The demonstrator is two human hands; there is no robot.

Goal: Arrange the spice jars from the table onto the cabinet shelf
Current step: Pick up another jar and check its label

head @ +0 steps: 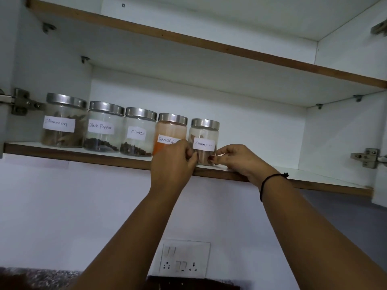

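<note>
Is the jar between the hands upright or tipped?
Upright. The rightmost jar stands on its base on the shelf, steel lid on top, label level, with the left hand and right hand at its sides.

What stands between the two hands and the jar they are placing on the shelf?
Nothing visible. The left hand and right hand touch the rightmost cinnamon jar at its base from both sides. It stands on the shelf, beside the chilli jar.
</note>
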